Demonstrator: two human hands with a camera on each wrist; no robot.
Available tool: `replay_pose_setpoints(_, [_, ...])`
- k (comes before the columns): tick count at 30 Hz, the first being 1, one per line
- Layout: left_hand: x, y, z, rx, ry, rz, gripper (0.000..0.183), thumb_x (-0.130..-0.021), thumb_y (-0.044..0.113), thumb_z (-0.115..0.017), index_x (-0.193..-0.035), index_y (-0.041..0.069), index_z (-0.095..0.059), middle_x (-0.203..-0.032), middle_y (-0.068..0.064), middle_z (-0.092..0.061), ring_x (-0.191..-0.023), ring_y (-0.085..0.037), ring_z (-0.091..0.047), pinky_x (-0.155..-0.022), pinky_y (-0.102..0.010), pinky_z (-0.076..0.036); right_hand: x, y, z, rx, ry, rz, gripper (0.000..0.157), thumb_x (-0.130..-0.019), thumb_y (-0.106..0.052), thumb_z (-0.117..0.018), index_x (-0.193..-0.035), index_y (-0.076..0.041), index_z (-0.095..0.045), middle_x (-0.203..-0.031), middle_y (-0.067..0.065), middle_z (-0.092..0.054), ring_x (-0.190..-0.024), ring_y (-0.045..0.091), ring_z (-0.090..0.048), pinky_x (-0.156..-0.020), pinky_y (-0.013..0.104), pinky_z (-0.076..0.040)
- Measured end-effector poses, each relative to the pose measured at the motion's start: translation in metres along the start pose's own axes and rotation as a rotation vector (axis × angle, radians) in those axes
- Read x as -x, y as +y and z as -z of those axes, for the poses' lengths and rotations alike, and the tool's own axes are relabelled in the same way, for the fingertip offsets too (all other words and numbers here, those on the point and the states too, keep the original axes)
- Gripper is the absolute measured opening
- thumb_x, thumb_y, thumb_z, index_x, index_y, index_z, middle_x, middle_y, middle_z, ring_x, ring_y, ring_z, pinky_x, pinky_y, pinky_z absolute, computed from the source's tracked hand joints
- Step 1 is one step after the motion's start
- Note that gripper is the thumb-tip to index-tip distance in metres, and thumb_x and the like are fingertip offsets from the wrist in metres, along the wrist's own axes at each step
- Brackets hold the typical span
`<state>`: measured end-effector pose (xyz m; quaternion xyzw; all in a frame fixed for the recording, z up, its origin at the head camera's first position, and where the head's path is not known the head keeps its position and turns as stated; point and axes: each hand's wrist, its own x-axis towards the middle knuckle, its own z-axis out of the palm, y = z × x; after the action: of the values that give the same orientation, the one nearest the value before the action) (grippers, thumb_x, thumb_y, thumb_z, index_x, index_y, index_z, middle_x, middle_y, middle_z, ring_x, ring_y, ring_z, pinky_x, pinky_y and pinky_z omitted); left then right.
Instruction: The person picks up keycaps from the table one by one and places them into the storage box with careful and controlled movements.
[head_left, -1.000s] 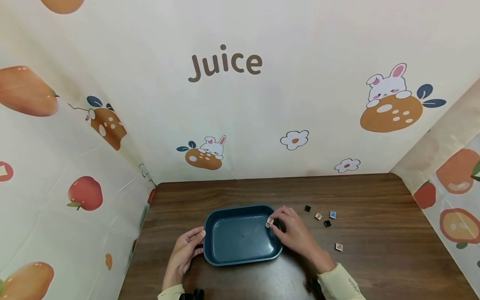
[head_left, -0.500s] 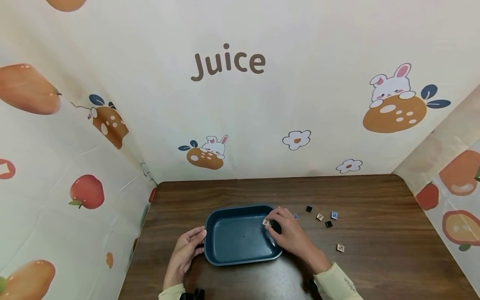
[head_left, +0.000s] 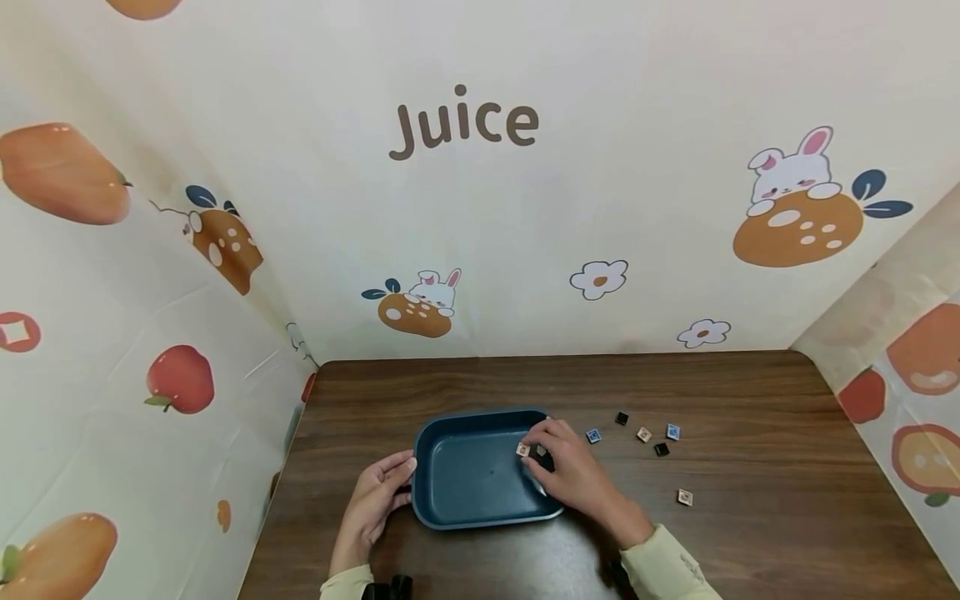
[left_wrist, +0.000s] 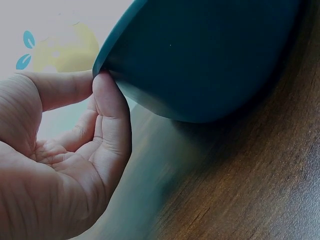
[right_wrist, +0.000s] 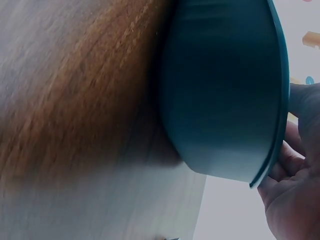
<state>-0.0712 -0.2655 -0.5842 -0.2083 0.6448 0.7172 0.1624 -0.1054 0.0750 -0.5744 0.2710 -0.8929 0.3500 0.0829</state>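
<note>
Two bare hands are at a dark teal, rounded rectangular tray (head_left: 480, 524) on the brown wood-grain counter (head_left: 765, 533). The left hand (head_left: 377, 492) pinches the tray's left end, its thumb against the outside just under the rim in the left wrist view. The right hand (head_left: 566, 467) reaches across the right rim, thumb and fingertips closed on a small tan square tile (head_left: 522, 449) over the tray's right part; whether that tile touches the tray floor I cannot tell. Six more small square tiles lie on the counter to the right: a blue tile (head_left: 594, 436) nearest the right hand, a black tile (head_left: 622, 418) behind it, then a tan one, a second blue and a second black grouped close, and another tan one nearer the person. Behind hangs a white sheet (head_left: 660, 208) printed with "Juice", rabbits and fruit.
</note>
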Motion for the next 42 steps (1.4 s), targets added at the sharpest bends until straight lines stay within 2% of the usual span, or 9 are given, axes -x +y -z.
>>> replay_pose_setpoints(4, [0.0, 0.0, -0.001, 0.0, -0.007, -0.007, 0.053, -0.104, 0.017, -0.067, -0.148, -0.008, -0.051, -0.098, 0.003, -0.074, -0.088, -0.01, -0.067, -0.069, -0.024, -0.059, -0.001, -0.002, -0.001, -0.021, -0.018, 0.009, 0.021, -0.089, -0.015, -0.086, -0.108, -0.014, -0.077, -0.114, -0.003, -0.069, -0.102, 0.012, -0.062, -0.083, 0.029, -0.057])
replay_pose_setpoints(7, [-0.001, 0.0, -0.001, 0.002, -0.01, -0.007, 0.053, -0.104, 0.016, -0.067, -0.147, -0.009, -0.051, -0.098, 0.003, -0.074, -0.088, -0.01, -0.067, -0.069, -0.024, -0.059, -0.001, -0.002, -0.003, -0.028, -0.027, 0.015, 0.021, -0.09, -0.014, -0.085, -0.109, -0.014, -0.077, -0.115, -0.003, -0.069, -0.105, 0.013, -0.062, -0.085, 0.032, -0.058])
replay_pose_setpoints(16, [0.0, -0.001, -0.001, -0.006, 0.002, -0.003, 0.052, -0.104, 0.017, -0.067, -0.147, -0.008, -0.052, -0.097, 0.003, -0.073, -0.088, -0.01, -0.066, -0.068, -0.024, -0.058, 0.0, 0.0, -0.007, 0.024, -0.016, 0.066, 0.023, -0.087, -0.015, -0.088, -0.107, -0.015, -0.077, -0.113, -0.004, -0.069, -0.107, 0.012, -0.063, -0.09, 0.036, -0.059])
replay_pose_setpoints(25, [0.0, 0.0, -0.001, -0.004, 0.003, -0.009, 0.052, -0.104, 0.017, -0.067, -0.147, -0.008, -0.052, -0.098, 0.003, -0.073, -0.088, -0.01, -0.067, -0.069, -0.024, -0.058, 0.001, 0.001, -0.008, 0.014, -0.033, 0.051, 0.023, -0.091, -0.019, -0.085, -0.112, -0.012, -0.078, -0.117, -0.004, -0.068, -0.11, 0.013, -0.063, -0.092, 0.037, -0.059])
replay_pose_setpoints(32, [-0.001, -0.002, 0.0, -0.008, 0.008, -0.002, 0.051, -0.104, 0.017, -0.067, -0.147, -0.008, -0.052, -0.099, 0.002, -0.073, -0.089, -0.011, -0.067, -0.069, -0.024, -0.058, 0.004, 0.002, -0.005, -0.005, 0.033, 0.047, 0.028, -0.088, -0.017, -0.088, -0.112, -0.009, -0.078, -0.117, -0.001, -0.069, -0.105, 0.013, -0.062, -0.085, 0.032, -0.058])
replay_pose_setpoints(38, [-0.002, -0.003, 0.001, -0.012, 0.006, 0.002, 0.052, -0.104, 0.018, -0.067, -0.148, -0.008, -0.051, -0.099, 0.003, -0.073, -0.089, -0.011, -0.067, -0.069, -0.024, -0.058, 0.006, 0.009, 0.003, 0.004, 0.103, 0.031, 0.028, -0.086, -0.015, -0.088, -0.111, -0.008, -0.077, -0.116, 0.0, -0.07, -0.108, 0.017, -0.063, -0.091, 0.042, -0.058])
replay_pose_setpoints(42, [-0.002, -0.002, 0.002, -0.019, -0.003, 0.004, 0.053, -0.105, 0.019, -0.067, -0.149, -0.007, -0.051, -0.1, 0.003, -0.073, -0.09, -0.011, -0.067, -0.069, -0.024, -0.058, 0.008, 0.017, 0.009, 0.004, 0.138, 0.012, 0.028, -0.086, -0.011, -0.088, -0.111, -0.007, -0.077, -0.114, 0.001, -0.071, -0.106, 0.018, -0.062, -0.088, 0.041, -0.057])
